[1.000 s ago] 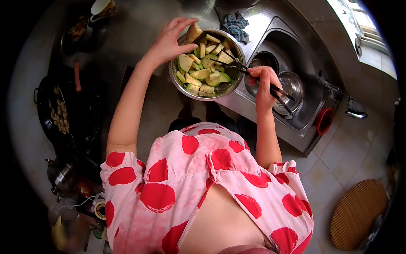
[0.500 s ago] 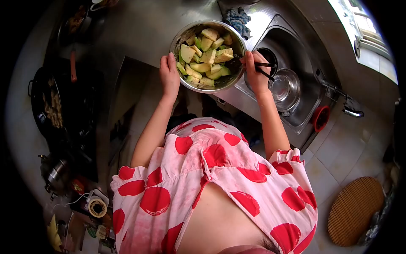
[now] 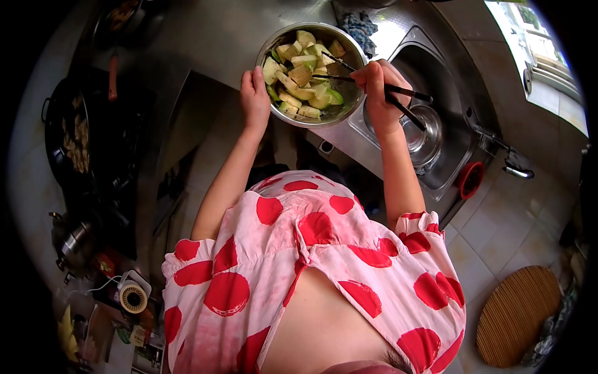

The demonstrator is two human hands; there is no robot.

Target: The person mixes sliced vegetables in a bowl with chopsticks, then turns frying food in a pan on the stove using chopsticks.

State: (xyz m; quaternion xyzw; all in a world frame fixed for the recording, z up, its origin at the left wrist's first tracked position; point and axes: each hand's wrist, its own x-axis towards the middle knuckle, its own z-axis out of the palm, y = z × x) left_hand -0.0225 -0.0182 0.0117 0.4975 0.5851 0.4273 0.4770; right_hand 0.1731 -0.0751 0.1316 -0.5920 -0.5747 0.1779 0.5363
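Note:
A round metal bowl [image 3: 266, 49] is at the top middle of the head view, by the counter's front edge. It holds several chunks of pale green vegetable [image 3: 302, 76] with green skin and dark specks. My left hand [image 3: 254, 96] grips the bowl's left rim, fingers outside and bent round it. In my right hand [image 3: 382, 93] is a pair of dark chopsticks [image 3: 408, 92]. Their tips reach into the bowl among the chunks, and their back ends stick out to the right over the sink.
Right of the bowl is a steel sink [image 3: 458, 140] with a glass bowl [image 3: 425, 140] in it. A blue cloth [image 3: 359, 31] lies behind. On the left, a wok [image 3: 68, 134] with food sits on the stove. A red round item [image 3: 470, 180] stands by the sink's front.
My right hand has shifted slightly right and up, and the chopsticks now reach into the bowl. The chunks are rearranged. The bowl sits a little higher and further right in view.

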